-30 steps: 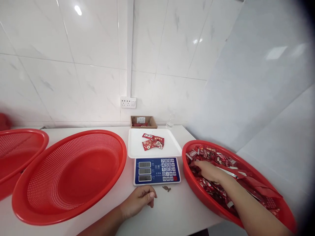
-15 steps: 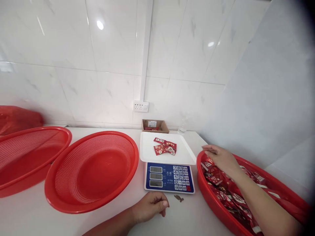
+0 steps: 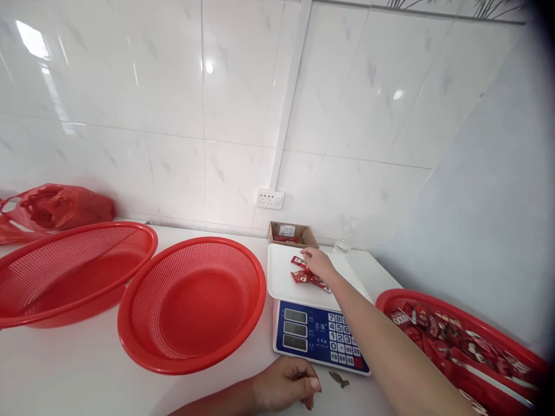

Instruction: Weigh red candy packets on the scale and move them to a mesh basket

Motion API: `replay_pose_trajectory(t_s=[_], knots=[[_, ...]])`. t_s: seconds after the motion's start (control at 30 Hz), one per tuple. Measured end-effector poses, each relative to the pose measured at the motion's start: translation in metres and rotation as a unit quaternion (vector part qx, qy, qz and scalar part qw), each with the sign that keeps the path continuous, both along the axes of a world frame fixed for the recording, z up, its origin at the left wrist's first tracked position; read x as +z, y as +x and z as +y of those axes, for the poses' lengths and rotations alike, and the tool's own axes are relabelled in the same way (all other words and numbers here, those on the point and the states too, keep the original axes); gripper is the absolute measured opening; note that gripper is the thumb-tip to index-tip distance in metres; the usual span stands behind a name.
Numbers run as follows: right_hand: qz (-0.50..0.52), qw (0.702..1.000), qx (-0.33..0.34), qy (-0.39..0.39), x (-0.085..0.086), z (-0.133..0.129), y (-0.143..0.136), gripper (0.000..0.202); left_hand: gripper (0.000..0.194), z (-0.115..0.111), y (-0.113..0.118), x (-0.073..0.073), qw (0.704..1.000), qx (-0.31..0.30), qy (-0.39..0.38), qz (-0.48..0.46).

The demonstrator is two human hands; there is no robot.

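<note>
My right hand [image 3: 319,264] is over the white pan of a digital scale [image 3: 321,335], reaching in from the right. Its fingers are bent together above several small red printed packets [image 3: 310,278]; whatever they hold, if anything, is hidden. My left hand [image 3: 288,384] rests on the table before the scale, fingers curled and nothing seen in them. On the right, a red basket [image 3: 385,300] contains many similar packets, partly covered by my right forearm.
Left of the scale stand a red mesh basket [image 3: 191,361] and another red basket [image 3: 73,315]. A red plastic bag [image 3: 65,205] lies behind them. Against the wall are a cardboard box [image 3: 310,236] and a clear bottle [image 3: 344,240]. A small brown scrap [image 3: 338,379] lies near my left hand.
My right hand has moved left from the basket of packets to the scale pan. My left hand stays before the scale. The view has shifted left.
</note>
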State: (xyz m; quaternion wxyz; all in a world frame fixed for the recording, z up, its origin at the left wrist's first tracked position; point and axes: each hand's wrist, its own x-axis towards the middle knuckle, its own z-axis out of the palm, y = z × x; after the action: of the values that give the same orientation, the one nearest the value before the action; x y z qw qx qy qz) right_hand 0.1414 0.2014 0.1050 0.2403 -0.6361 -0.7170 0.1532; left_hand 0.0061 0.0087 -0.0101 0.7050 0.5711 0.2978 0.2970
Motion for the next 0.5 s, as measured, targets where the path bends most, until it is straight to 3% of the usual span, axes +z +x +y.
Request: replay_pose_trajectory(t_s=[0.17, 0.3, 0.4, 0.5], knots=[[-0.051, 0.994, 0.094, -0.038, -0.006, -0.014, -0.007, 0.033, 0.060, 0.000, -0.001, 0.003, 1.000, -0.004, 0.003, 0.002], [-0.071, 0.994, 0.075, -0.044, 0.001, -0.033, 0.000, 0.047, 0.062, 0.000, -0.005, 0.005, 0.999, -0.019, 0.003, 0.027], [-0.092, 0.994, 0.066, -0.007, 0.010, -0.066, 0.027, 0.055, 0.059, 0.002, -0.007, 0.000, 0.999, -0.029, 0.025, 0.025], [-0.117, 0.989, 0.058, 0.065, 0.003, -0.118, 0.073, 0.054, 0.055, 0.002, -0.006, -0.006, 0.997, -0.030, 0.071, 0.017]])
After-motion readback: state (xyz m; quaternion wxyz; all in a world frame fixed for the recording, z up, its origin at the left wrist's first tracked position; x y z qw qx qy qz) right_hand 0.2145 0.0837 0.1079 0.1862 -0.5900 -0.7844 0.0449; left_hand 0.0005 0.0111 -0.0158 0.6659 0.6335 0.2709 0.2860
